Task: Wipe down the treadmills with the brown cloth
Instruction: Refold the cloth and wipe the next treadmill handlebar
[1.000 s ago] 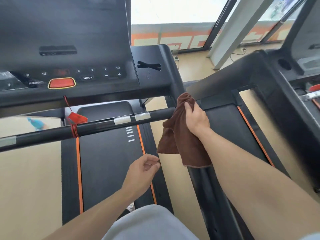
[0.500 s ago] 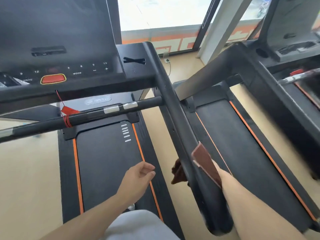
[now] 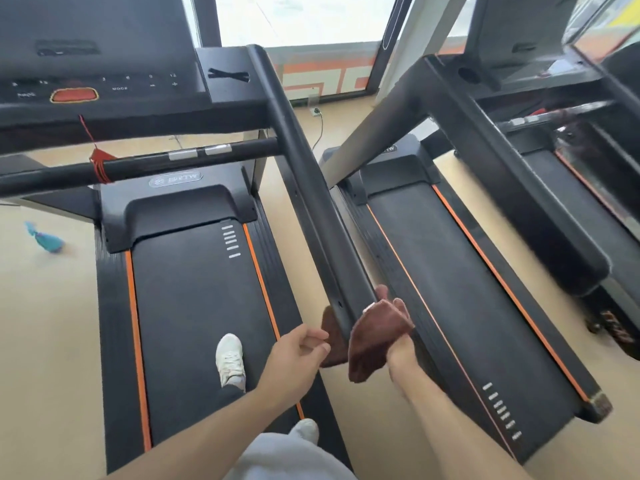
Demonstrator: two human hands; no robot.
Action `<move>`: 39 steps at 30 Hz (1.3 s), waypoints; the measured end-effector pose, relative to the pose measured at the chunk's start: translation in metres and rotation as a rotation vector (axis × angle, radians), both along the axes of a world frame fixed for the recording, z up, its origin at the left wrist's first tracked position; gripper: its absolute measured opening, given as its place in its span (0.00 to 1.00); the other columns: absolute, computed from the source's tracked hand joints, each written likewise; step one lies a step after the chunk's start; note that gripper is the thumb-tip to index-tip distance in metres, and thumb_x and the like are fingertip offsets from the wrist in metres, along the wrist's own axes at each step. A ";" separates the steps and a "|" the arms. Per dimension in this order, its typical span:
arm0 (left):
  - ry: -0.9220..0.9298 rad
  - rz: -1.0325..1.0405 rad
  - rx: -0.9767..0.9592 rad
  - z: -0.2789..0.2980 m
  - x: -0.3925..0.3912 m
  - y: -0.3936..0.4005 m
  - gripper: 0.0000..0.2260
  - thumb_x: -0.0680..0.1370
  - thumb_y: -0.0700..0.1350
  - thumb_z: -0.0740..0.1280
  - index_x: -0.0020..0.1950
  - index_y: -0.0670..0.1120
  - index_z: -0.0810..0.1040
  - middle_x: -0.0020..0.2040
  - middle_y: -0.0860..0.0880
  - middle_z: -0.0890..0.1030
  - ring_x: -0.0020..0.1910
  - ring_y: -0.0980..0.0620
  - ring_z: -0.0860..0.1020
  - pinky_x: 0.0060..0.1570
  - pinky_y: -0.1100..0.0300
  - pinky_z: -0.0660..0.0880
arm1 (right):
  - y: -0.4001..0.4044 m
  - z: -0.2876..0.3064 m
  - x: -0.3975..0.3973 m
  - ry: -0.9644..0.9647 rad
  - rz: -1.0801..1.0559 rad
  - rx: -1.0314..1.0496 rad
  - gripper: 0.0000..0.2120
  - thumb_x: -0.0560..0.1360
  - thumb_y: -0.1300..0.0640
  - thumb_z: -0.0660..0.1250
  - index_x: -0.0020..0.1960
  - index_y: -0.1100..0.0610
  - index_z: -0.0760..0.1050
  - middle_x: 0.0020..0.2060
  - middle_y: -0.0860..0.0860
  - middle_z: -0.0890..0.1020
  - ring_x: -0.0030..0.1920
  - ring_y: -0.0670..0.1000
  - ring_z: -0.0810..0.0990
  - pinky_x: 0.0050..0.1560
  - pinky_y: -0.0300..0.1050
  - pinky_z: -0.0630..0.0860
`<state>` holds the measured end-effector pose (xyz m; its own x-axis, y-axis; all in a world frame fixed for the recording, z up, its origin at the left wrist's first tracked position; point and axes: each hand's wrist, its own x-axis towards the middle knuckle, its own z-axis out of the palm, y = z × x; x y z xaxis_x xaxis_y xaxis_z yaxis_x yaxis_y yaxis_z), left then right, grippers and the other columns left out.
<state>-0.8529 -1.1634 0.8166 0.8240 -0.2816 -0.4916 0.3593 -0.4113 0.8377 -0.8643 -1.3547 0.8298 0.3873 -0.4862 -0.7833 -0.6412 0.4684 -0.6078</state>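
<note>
I stand on the belt of the near black treadmill point(image 3: 194, 306), which has orange stripes. Its right side handrail point(image 3: 311, 202) slopes down toward me. The brown cloth point(image 3: 375, 337) is wrapped over the rail's lower end, and my right hand point(image 3: 398, 327) grips it from the right side. A flap of the cloth hangs on the rail's left side. My left hand point(image 3: 298, 348) hovers just left of that flap with its fingers loosely curled and nothing in it. A second treadmill point(image 3: 467, 306) stands to the right.
The console point(image 3: 104, 74) with a red stop button and a cross handlebar point(image 3: 138, 166) with a red safety cord stand ahead. A third treadmill point(image 3: 588, 168) is at far right. A blue object point(image 3: 48, 240) lies on the beige floor at left.
My right hand has slid the cloth down the right handrail from its top joint to its lower end. The view has tilted down and my left hand has moved closer to the cloth.
</note>
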 end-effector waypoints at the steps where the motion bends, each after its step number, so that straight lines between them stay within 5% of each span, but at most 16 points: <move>1: -0.001 0.009 -0.001 0.000 -0.005 -0.002 0.05 0.79 0.46 0.70 0.50 0.56 0.82 0.45 0.57 0.85 0.46 0.62 0.82 0.52 0.61 0.80 | 0.005 -0.001 -0.003 -0.040 0.010 -0.019 0.11 0.83 0.70 0.57 0.61 0.68 0.76 0.49 0.59 0.79 0.56 0.62 0.80 0.45 0.42 0.76; 4: 0.007 0.046 -0.018 0.000 -0.013 -0.003 0.05 0.79 0.45 0.71 0.50 0.55 0.82 0.44 0.57 0.86 0.46 0.60 0.83 0.51 0.61 0.80 | 0.015 -0.008 -0.019 -0.179 0.349 -0.360 0.05 0.81 0.58 0.66 0.52 0.59 0.77 0.43 0.53 0.84 0.45 0.56 0.84 0.41 0.41 0.81; 6: 0.006 0.081 -0.027 -0.001 -0.012 -0.003 0.06 0.78 0.42 0.70 0.49 0.53 0.82 0.42 0.56 0.86 0.45 0.59 0.84 0.52 0.58 0.81 | 0.016 -0.019 -0.028 -0.222 0.688 -0.653 0.22 0.70 0.53 0.73 0.62 0.56 0.76 0.53 0.49 0.83 0.52 0.50 0.82 0.47 0.47 0.80; 8: 0.004 0.125 -0.021 -0.002 -0.007 -0.002 0.07 0.77 0.39 0.69 0.48 0.52 0.82 0.41 0.55 0.86 0.44 0.57 0.84 0.52 0.55 0.81 | 0.016 -0.027 -0.025 -0.103 0.878 -1.002 0.32 0.70 0.48 0.75 0.71 0.53 0.71 0.66 0.47 0.75 0.61 0.47 0.76 0.57 0.47 0.79; 10: 0.001 0.151 -0.006 -0.002 0.001 -0.001 0.08 0.76 0.38 0.69 0.47 0.52 0.82 0.41 0.55 0.86 0.44 0.55 0.84 0.51 0.55 0.81 | 0.021 -0.018 -0.017 -0.057 0.973 -1.226 0.34 0.73 0.44 0.74 0.75 0.53 0.67 0.74 0.52 0.69 0.68 0.53 0.73 0.63 0.51 0.77; 14: 0.011 0.207 -0.021 -0.001 0.023 0.000 0.05 0.78 0.43 0.72 0.49 0.54 0.82 0.43 0.57 0.86 0.45 0.60 0.83 0.50 0.63 0.77 | 0.023 -0.018 0.020 0.018 1.136 -1.448 0.33 0.73 0.43 0.75 0.73 0.54 0.71 0.73 0.57 0.72 0.68 0.59 0.77 0.58 0.53 0.81; 23: 0.016 0.222 -0.053 0.002 0.101 0.018 0.05 0.80 0.45 0.69 0.52 0.56 0.80 0.47 0.57 0.85 0.49 0.58 0.83 0.56 0.58 0.80 | 0.041 -0.008 0.142 -0.038 1.271 -1.518 0.28 0.81 0.47 0.63 0.77 0.56 0.64 0.79 0.59 0.63 0.78 0.62 0.64 0.65 0.56 0.77; 32: -0.122 0.151 -0.060 0.026 0.230 0.073 0.05 0.80 0.46 0.69 0.52 0.56 0.80 0.46 0.58 0.84 0.50 0.59 0.82 0.54 0.61 0.78 | 0.040 0.001 0.308 -0.324 1.365 -1.248 0.25 0.87 0.48 0.51 0.83 0.48 0.57 0.83 0.40 0.46 0.82 0.48 0.37 0.82 0.53 0.51; 39: -0.216 0.250 -0.130 0.046 0.313 0.101 0.08 0.79 0.42 0.71 0.50 0.56 0.81 0.44 0.60 0.84 0.46 0.59 0.81 0.49 0.65 0.77 | 0.056 0.014 0.412 -0.276 1.306 -1.122 0.28 0.86 0.45 0.51 0.84 0.47 0.50 0.83 0.42 0.43 0.82 0.47 0.41 0.81 0.50 0.47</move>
